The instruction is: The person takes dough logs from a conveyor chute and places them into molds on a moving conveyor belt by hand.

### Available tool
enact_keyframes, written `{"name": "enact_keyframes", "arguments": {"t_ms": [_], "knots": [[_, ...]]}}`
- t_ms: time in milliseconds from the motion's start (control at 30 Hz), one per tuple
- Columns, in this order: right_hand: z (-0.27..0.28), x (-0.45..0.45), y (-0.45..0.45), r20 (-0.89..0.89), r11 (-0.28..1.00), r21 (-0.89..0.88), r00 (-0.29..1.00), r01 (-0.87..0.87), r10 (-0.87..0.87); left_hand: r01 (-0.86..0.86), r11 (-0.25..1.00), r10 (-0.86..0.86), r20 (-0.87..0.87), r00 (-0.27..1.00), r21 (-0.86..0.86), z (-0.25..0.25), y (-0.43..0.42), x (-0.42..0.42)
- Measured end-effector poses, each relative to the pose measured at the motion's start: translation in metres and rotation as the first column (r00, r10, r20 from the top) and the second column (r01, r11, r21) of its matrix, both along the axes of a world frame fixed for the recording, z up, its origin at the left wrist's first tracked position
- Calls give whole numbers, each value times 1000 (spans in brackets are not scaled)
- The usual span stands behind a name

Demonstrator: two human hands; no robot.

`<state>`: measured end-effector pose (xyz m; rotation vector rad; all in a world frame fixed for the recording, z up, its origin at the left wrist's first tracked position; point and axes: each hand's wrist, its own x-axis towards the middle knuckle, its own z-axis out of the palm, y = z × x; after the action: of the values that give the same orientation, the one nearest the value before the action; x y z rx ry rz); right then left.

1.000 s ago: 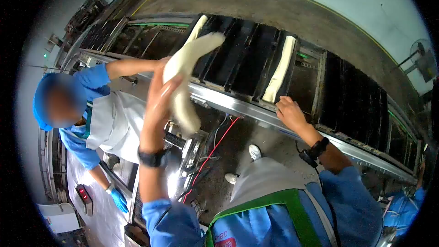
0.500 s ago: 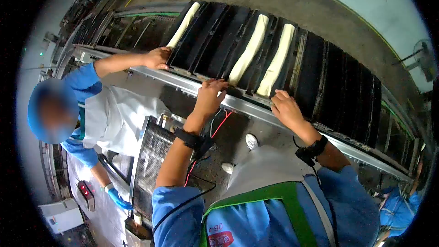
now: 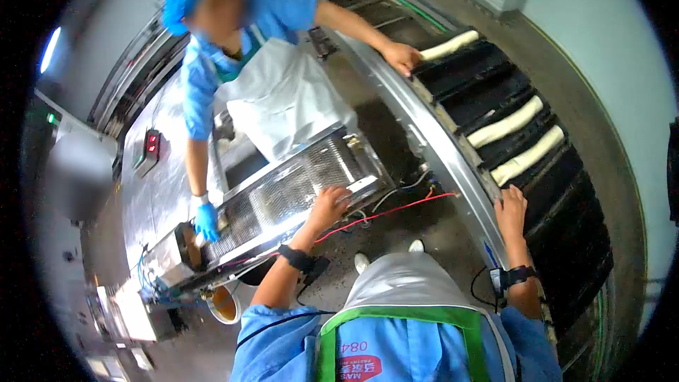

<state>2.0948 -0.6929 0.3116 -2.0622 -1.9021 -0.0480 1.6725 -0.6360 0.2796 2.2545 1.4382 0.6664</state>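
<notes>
My left hand [image 3: 329,207] is at the near edge of the mesh conveyor [image 3: 283,191], fingers loosely spread and holding nothing. On the rail of the black tray line [image 3: 590,240] rests my right hand [image 3: 511,212], open, just below the end of a pale dough strip [image 3: 527,156]. A second dough strip [image 3: 506,122] lies in a slot beside that one. Farther up the line is a third strip [image 3: 450,46], with a co-worker's bare hand [image 3: 402,58] at its near end.
A co-worker [image 3: 262,71] in blue stands across the mesh conveyor, a blue-gloved hand [image 3: 206,222] at its far left end. A red-digit display [image 3: 147,153] sits on the metal table [image 3: 166,198]. A red cable [image 3: 382,218] crosses between conveyor and tray line. A bucket [image 3: 225,305] is on the floor.
The view has turned left. One second ago my left hand held a dough strip; it now lies in a tray slot, and that hand has moved from the trays to the mesh conveyor.
</notes>
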Motion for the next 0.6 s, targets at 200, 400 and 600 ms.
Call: {"name": "enact_keyframes", "arguments": {"t_ms": [200,400,600], "knots": [[0,-7,5,62,994,-53,994,99,-95,-423,885,449,117,886,-197,-16,-81,-103],[-6,-11,1,84,990,-51,988,134,-130,-596,716,690,242,682,-363,-48,-127,-165],[-18,-13,-3,128,991,13,983,130,-130,-662,684,729,279,625,-307,-45,-134,-197]]}}
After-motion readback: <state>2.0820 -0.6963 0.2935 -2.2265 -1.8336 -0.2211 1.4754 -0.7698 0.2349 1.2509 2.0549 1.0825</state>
